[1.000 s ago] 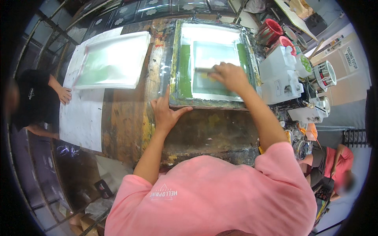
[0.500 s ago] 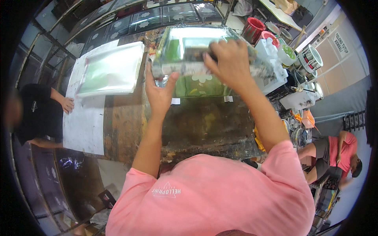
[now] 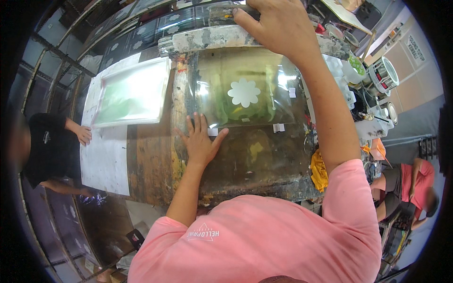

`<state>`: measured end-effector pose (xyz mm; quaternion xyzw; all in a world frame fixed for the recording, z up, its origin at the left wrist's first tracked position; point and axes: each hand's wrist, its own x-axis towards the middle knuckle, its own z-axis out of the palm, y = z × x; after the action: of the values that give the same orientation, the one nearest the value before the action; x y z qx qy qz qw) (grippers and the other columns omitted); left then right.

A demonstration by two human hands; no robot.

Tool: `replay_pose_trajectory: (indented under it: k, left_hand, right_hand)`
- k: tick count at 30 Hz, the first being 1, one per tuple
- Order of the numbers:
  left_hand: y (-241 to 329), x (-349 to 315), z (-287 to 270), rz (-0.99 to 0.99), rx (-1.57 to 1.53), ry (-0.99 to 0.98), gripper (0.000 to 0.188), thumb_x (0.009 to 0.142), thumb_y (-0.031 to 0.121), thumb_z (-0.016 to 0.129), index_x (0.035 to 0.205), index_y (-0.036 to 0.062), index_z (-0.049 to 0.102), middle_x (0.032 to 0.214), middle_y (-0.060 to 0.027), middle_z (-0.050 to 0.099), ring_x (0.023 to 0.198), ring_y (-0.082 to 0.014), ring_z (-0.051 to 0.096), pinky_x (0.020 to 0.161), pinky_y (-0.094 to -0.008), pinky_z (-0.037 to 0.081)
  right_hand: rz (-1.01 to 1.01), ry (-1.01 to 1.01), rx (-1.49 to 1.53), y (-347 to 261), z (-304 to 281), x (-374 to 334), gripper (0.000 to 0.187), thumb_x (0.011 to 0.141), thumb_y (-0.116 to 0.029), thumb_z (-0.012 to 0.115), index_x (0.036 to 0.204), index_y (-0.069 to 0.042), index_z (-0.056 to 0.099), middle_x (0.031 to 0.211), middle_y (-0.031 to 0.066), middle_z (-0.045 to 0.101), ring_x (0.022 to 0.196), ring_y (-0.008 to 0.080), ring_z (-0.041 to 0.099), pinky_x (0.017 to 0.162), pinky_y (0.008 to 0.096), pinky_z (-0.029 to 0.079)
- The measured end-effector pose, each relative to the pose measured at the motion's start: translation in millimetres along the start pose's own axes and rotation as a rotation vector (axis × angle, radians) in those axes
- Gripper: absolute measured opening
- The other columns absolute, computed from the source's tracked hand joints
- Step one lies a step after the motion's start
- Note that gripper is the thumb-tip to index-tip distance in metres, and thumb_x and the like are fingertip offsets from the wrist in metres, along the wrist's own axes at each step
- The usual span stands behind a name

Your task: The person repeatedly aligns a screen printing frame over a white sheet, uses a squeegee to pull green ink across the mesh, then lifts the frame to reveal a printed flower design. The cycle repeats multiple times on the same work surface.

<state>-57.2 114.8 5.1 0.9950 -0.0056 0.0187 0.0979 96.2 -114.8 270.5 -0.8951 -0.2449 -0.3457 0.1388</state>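
My left hand (image 3: 200, 141) lies with spread fingers on the stained table, beside the near left corner of a clear plastic sheet (image 3: 198, 106). On the sheet is a white flower shape (image 3: 244, 93). Beyond it a paint-spattered printing frame (image 3: 207, 39) is tilted up, its near bar raised over the sheet's far edge. My right hand (image 3: 288, 28) reaches over that bar, thumb pressed on a worn squeegee (image 3: 224, 15); the picture's top edge cuts off its other fingers. Small white tabs (image 3: 279, 128) sit along the sheet's edges.
To the left, a stack of clear sheets (image 3: 132, 92) rests on white paper (image 3: 104, 160), where a person in black (image 3: 52, 146) has a hand. Paint cans (image 3: 382, 75) and tubs crowd the right side. A yellow cloth (image 3: 319, 172) hangs by the near right corner. Another person (image 3: 415, 181) sits at right.
The printing frame has swung up and away from me, uncovering the sheet with the flower. My left hand let go of the frame and moved down onto the table; my right hand moved farther away.
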Motion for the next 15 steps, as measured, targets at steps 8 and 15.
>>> replay_pose_trajectory:
  k: [8,15]
  left_hand:
    - [25.1,75.3,-56.5,0.098,-0.517,0.460,0.057,0.098,0.033,0.072,0.136,-0.0082,0.062,0.136,-0.0282,0.065,0.130,-0.0458,0.058,0.119,-0.0504,0.038]
    - [-62.4,55.2,-107.6,-0.103,-0.578,0.560,0.044,0.095,0.016,0.072,0.135,-0.0028,0.067,0.134,-0.0242,0.069,0.127,-0.0359,0.065,0.109,-0.0412,0.049]
  right_hand:
    - [0.010,-0.022,-0.015,2.2,-0.3,11.9,0.049,0.092,-0.045,0.057,0.077,-0.001,0.072,0.080,0.0228,0.072,0.081,0.0399,0.070,0.080,0.0523,0.047]
    - [-0.016,-0.026,-0.035,4.8,4.8,-0.9,0.051,0.097,-0.050,0.056,0.090,-0.002,0.072,0.084,0.0172,0.070,0.083,0.0373,0.067,0.085,0.0475,0.045]
